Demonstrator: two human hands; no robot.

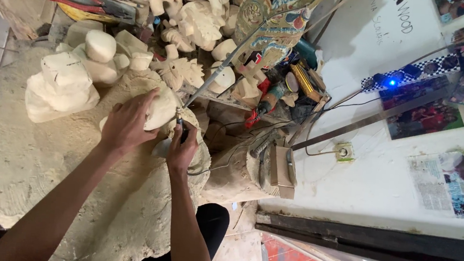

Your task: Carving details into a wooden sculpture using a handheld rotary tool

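Dust-covered and pale, the big rough work block [27,163] is filling the lower left of my view, with unpainted wooden carvings [65,85] stacked along its far edge and a painted carved figure [275,25] leaning among the clutter behind. Off to the right, a white wall [373,176] is carrying posters and a socket, with cables trailing down to the bench.

I'm watching my left hand [127,126] curling over a pale wooden piece [162,107], fingers bent and pressing it down against the block, thumb wrapped along its near side. My right hand [181,151] is closing tightly around a slim rotary carving tool [181,125], gripping it like a pen, with the tip meeting the lower edge of the wooden piece just beside my left fingers. A thin cord [206,170] is running away from that hand towards the bench.

For clean work here, I judge the tool wants a light, steady touch, letting the bit cut rather than forcing it. The left hand is bracing the piece well, but those fingertips are sitting very near the bit, so I'd keep them behind the cutting line and the cord clear of the wrist.
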